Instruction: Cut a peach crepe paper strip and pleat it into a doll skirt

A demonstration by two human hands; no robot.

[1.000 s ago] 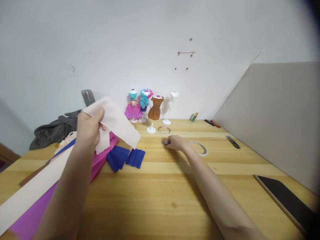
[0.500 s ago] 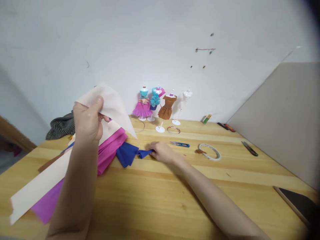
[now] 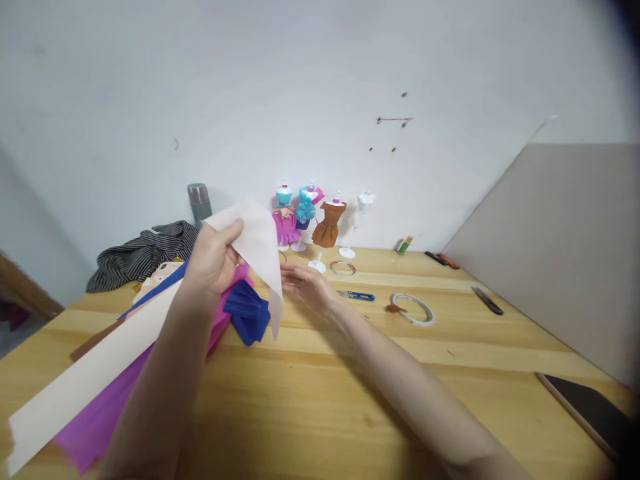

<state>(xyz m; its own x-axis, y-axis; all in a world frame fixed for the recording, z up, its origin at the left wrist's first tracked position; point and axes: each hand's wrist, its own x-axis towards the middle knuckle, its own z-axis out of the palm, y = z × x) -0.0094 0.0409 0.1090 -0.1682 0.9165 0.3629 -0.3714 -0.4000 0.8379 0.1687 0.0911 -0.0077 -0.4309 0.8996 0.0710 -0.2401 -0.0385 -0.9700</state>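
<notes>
My left hand (image 3: 213, 257) is closed on the upper end of a long pale cream paper strip (image 3: 100, 363), which folds over and hangs down in front of the hand. Under it lie a magenta crepe sheet (image 3: 107, 417) and a pleated dark blue crepe piece (image 3: 247, 313). My right hand (image 3: 305, 287) hovers just right of the hanging fold with its fingers spread and nothing in them. Blue-handled snips (image 3: 356, 295) lie on the wooden table (image 3: 325, 393) just beyond that hand.
Several small dress-form dolls (image 3: 307, 217) stand by the wall. A tape ring (image 3: 413, 309), a bracelet (image 3: 343, 268), black scissors (image 3: 487, 301), a phone (image 3: 585, 413), a striped cloth (image 3: 143, 253), a metal flask (image 3: 199, 202) and a grey board (image 3: 555, 247) at the right.
My right hand let go of the blue piece and rose toward the cream strip's hanging fold. My left hand came lower and nearer the middle with the strip.
</notes>
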